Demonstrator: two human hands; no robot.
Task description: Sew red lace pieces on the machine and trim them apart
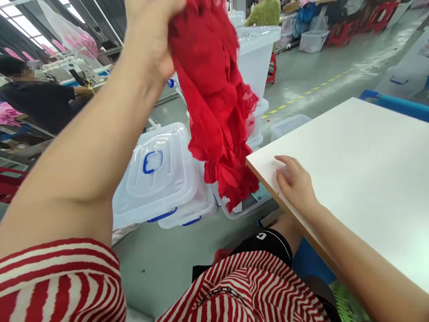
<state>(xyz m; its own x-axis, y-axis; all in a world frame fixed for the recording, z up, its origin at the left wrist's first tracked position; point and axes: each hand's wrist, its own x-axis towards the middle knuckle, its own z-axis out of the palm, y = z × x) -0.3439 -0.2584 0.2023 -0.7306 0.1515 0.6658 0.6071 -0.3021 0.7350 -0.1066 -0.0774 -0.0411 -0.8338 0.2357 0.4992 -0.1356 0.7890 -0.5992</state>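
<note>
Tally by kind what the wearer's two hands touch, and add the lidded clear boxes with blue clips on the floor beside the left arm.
Red lace garment, gripped in the left hand: 1
White table, under the flat right hand: 1
Lidded clear boxes: 2
Total: 4

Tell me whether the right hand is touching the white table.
Touching. The head view shows the right hand resting palm-down on the white table near its corner, with no gap visible.

The left hand (150, 33) runs past the top edge; the red garment (214, 103) below it hides much of a bin (250, 205).
</note>
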